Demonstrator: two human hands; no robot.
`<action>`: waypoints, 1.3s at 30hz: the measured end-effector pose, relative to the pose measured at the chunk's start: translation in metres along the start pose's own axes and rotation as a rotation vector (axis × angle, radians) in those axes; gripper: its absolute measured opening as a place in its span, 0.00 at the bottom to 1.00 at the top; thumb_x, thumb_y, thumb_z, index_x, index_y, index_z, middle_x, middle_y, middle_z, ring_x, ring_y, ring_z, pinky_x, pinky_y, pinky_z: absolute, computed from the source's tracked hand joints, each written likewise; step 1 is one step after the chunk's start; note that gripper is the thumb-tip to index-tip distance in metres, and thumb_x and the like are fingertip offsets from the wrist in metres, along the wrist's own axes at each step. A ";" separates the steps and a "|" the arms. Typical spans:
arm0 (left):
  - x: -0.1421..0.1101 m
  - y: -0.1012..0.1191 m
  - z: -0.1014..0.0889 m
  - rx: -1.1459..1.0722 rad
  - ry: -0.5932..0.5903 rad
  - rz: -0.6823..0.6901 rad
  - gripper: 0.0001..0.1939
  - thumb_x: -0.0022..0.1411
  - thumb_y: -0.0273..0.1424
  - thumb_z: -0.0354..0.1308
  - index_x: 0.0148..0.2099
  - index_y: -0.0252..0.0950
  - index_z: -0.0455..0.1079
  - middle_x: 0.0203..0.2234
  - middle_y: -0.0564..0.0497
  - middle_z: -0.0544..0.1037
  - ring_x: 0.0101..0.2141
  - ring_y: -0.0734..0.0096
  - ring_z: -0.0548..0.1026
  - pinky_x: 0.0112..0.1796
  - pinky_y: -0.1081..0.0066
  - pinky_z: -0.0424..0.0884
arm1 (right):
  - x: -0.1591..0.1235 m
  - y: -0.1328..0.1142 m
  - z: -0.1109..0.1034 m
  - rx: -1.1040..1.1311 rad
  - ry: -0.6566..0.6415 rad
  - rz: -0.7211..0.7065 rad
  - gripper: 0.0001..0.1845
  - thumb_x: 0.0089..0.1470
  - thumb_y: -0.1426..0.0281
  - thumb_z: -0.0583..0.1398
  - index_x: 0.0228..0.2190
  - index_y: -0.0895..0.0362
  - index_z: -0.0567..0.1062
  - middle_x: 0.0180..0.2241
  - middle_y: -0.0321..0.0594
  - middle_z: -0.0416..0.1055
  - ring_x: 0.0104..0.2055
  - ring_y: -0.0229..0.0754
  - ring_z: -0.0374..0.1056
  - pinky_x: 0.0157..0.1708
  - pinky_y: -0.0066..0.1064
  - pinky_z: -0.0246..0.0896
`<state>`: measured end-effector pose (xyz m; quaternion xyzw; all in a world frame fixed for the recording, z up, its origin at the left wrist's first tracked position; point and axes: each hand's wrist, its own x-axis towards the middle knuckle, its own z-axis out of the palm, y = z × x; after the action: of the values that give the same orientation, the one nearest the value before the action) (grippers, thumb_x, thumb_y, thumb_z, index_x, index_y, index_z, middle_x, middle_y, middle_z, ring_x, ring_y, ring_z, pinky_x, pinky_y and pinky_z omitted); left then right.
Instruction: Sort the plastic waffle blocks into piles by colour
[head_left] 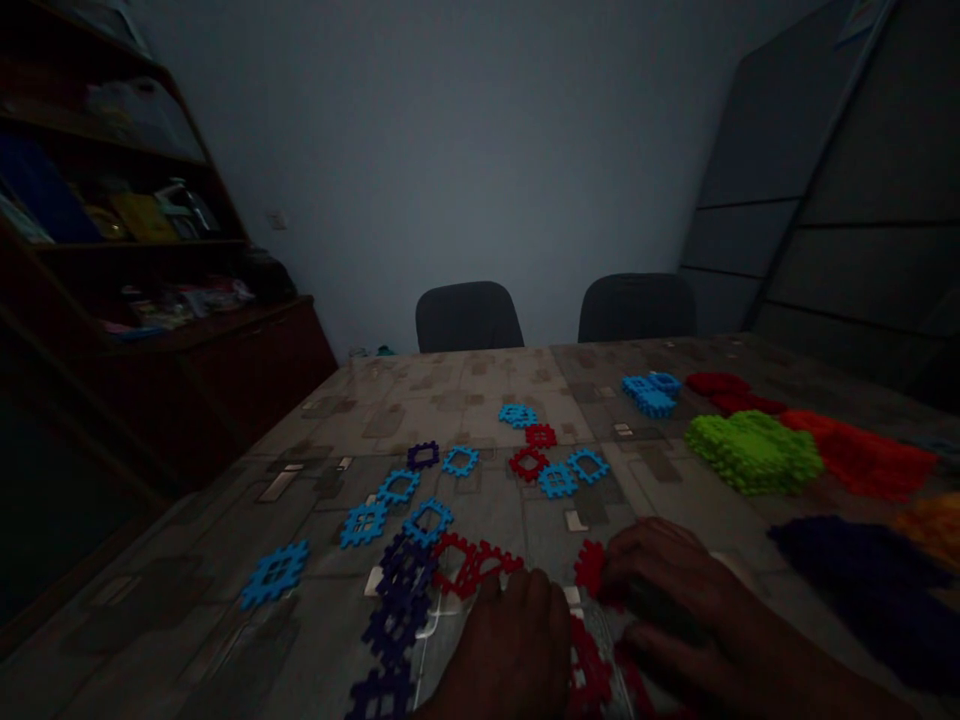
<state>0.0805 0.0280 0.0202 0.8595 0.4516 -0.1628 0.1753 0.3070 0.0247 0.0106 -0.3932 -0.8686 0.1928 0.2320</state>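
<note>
My left hand (514,635) lies low in the middle with its fingers curled together. What is under its fingertips is hidden. Red notched plastic building tiles (480,566) lie just beyond it, and a column of dark purple tiles (397,615) is to its left. My right hand (686,600) has its fingers bent over a red tile (591,567), whose toothed edge sticks out past the fingertips. Between the hands, more red tiles (587,665) are partly covered. Light blue tiles (427,521) lie flat beyond the purple column.
At the right are piles of green tiles (754,450), orange-red tiles (862,455), dark purple tiles (862,590) and blue tiles (651,393). Loose tiles are scattered mid-table. Two chairs (469,315) stand behind the patterned table (375,405), with a shelf unit (217,345) at left.
</note>
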 end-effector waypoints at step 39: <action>0.001 -0.012 -0.010 -0.016 0.007 0.020 0.16 0.74 0.29 0.59 0.59 0.30 0.77 0.54 0.29 0.79 0.55 0.35 0.78 0.54 0.43 0.75 | 0.137 0.100 0.013 -0.232 -0.069 0.105 0.27 0.63 0.70 0.67 0.62 0.55 0.72 0.63 0.49 0.72 0.63 0.56 0.69 0.63 0.57 0.63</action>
<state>0.0720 0.0392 0.0268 0.8632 0.4449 -0.1542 0.1823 0.2794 0.1904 -0.0179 -0.4554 -0.8707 0.1164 0.1447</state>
